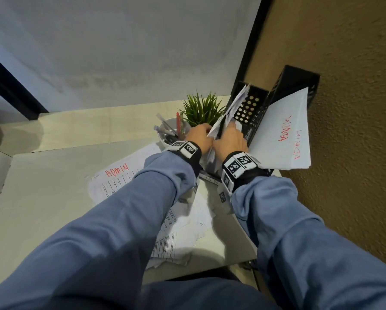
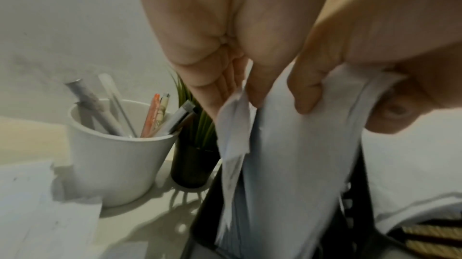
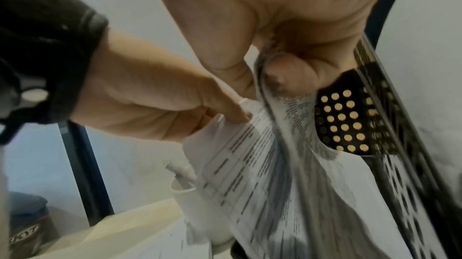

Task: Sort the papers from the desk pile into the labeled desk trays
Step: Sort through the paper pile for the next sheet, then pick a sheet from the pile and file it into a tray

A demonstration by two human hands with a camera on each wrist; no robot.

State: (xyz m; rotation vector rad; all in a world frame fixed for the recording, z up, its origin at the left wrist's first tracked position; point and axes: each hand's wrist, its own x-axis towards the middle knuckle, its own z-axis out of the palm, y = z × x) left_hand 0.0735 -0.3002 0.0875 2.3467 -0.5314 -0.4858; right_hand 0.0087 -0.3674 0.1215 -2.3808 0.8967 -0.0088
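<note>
A sheaf of printed papers [image 1: 234,106] stands upright in the nearer black perforated tray [image 1: 252,108] at the desk's back right. My left hand [image 1: 198,136] pinches the sheaf's left side, thumb in front and fingers behind [image 2: 262,93]. Beside it, my right hand [image 1: 231,139] grips the same papers [image 3: 262,164], its thumb curled over their top edge [image 3: 275,65]. A second black tray [image 1: 294,81] behind holds white sheets [image 1: 281,133] with red "ADMIN" lettering. The desk pile [image 1: 120,182], topped by a red "ADMIN" sheet, lies under my left forearm.
A white cup of pens [image 1: 169,133] and a small potted plant [image 1: 202,108] stand just left of the tray, close to my left hand. A brown textured wall [image 1: 344,130] bounds the desk on the right. The desk's front edge [image 1: 198,271] is near my body.
</note>
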